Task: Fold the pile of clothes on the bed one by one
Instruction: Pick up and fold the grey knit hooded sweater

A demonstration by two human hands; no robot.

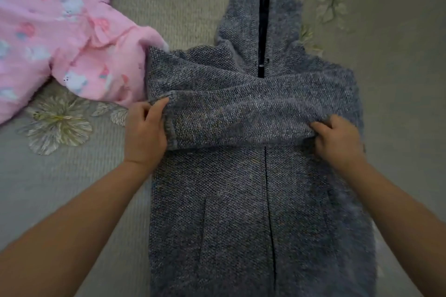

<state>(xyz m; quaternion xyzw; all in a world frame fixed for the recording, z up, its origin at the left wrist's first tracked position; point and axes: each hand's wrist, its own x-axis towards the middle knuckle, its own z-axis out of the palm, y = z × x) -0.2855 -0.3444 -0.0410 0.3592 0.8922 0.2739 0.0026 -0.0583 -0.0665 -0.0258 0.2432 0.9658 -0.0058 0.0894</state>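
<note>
left hand (144, 128) pinches the cuff end of a sleeve (241, 113) between thumb and fingers, at the left edge of the garment; right hand (337, 141) is closed on the same sleeve's lower edge near the right shoulder, fingers curled into the fabric. the sleeve lies crosswise over the chest of a grey knitted hooded jacket (253, 212), which is spread front-up on the bed cover (72, 200), its hood (263, 7) pointing away from the person and its hem running out of the lower edge of view. a second sleeve lies folded across the chest just above the held one, the two overlapping. a dark zip line (264, 19) runs down the middle of the hood opening and reappears below the sleeves. a pink fleece garment (48, 38) with white and pink printed figures lies crumpled at upper left, its edge touching the jacket's left shoulder. the cover is pale grey-green, ribbed, with embroidered flowers (59, 120) beside the left hand and beside the hood.
</note>
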